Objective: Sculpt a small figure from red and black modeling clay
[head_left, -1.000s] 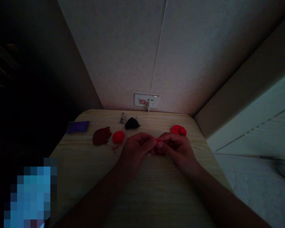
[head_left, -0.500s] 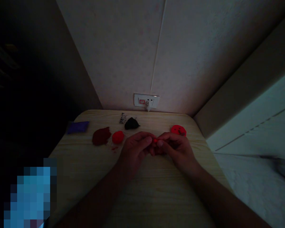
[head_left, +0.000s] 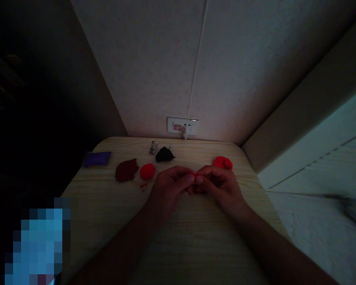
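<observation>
On the pale wood-grain tabletop [head_left: 178, 245], the left hand [head_left: 172, 186] and right hand [head_left: 222, 188] nearly meet, fingers curled, thumbs and fingertips closed on a small, soft bright-red piece [head_left: 195, 177] between them. Left of them lies a rounded bright-red lump [head_left: 147, 171], just beside a flattened dark-red lump [head_left: 126, 170].

Text: none legible | labels, brands, numbers, signs: none legible

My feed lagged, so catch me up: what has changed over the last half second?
The left hand has shifted its thumb rightward, toward the right hand, covering more of the small red piece. Neither visibly took or released anything. The black lump, purple packet and red disc stayed put.
</observation>
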A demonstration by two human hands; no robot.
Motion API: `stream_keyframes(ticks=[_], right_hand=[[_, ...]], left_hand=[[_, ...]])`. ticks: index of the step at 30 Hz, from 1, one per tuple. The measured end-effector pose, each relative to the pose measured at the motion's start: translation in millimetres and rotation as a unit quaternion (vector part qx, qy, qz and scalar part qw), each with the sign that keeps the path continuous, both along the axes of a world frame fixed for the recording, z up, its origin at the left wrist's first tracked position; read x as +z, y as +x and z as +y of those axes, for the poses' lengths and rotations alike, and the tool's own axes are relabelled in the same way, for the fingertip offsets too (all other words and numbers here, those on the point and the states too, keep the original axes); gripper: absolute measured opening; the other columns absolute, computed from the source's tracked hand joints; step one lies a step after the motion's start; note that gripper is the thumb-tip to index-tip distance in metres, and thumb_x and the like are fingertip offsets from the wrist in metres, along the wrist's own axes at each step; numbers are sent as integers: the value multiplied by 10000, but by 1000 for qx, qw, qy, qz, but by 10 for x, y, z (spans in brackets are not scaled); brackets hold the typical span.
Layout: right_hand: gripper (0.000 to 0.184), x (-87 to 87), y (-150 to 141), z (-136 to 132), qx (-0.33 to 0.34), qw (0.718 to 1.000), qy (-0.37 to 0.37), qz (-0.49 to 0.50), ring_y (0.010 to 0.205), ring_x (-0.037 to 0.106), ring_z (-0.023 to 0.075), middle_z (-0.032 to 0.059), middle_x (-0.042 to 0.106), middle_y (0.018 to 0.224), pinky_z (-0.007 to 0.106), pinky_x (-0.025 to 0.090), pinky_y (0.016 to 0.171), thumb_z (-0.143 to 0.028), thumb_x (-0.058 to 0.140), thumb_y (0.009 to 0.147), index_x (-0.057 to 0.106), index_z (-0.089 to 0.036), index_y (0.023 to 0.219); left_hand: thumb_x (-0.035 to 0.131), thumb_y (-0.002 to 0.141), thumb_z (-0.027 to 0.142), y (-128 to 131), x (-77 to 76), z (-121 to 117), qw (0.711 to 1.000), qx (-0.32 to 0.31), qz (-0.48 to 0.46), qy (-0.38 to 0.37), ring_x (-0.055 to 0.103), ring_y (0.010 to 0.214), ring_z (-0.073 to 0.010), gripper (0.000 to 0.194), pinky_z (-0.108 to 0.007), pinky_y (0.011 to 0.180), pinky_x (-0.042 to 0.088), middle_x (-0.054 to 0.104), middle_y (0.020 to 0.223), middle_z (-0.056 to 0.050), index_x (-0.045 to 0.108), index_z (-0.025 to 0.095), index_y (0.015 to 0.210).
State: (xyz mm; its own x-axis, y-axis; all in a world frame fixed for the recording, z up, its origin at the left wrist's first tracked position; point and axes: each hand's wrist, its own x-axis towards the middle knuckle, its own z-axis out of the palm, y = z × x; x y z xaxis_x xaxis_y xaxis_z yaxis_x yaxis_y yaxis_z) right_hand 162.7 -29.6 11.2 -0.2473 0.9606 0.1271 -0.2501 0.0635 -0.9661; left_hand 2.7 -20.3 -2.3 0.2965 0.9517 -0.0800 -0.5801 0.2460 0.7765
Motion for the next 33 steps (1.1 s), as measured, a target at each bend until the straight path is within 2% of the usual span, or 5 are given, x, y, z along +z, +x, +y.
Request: stream_keyframes(ticks=[12, 17, 22, 27, 33], right_hand=[[222, 4, 21, 7, 5, 1000, -12, -22, 598, 676, 111, 3, 728, 654, 209, 551, 609, -379, 827, 872, 734, -187, 809], [245, -7, 30, 5, -5, 999, -29, -23, 623, 676, 120, 10, 731, 681, 219, 548, 603, -414, 818, 872, 733, -185, 850], [267, -12, 34, 2, -14, 999, -21, -40, 611, 637, 111, 12, 706, 652, 212, 528, 590, -415, 792, 893, 735, -171, 801], [293, -5, 48, 9, -10, 999, -11, -39, 570, 577, 102, 1, 673, 620, 216, 510, 576, -426, 776, 899, 733, -175, 754], [310, -6, 54, 21, -1, 999, -15, -38, 578, 558, 116, 12, 671, 635, 236, 497, 578, -446, 777, 880, 737, -175, 735]], left_hand=[[864, 738, 226, -13, -59, 19, 999, -11, 14, 37, 640, 598, -105, 155, -225, 586, 493, 758, 696, -25, 784, 152, 849], [852, 735, 210, -16, -56, 18, 1000, -9, 12, 21, 651, 596, -106, 135, -222, 592, 502, 763, 698, -25, 775, 157, 832], [853, 726, 201, -16, -26, 15, 1000, -16, -2, 6, 659, 599, -112, 122, -221, 590, 507, 765, 686, -25, 772, 163, 809], [839, 763, 217, -13, -33, 6, 999, -30, 8, 41, 667, 621, -115, 105, -217, 591, 502, 772, 687, -29, 807, 173, 854], [851, 763, 224, -22, -35, -3, 998, -35, 31, 42, 661, 613, -113, 96, -220, 594, 492, 779, 688, -27, 810, 180, 838]])
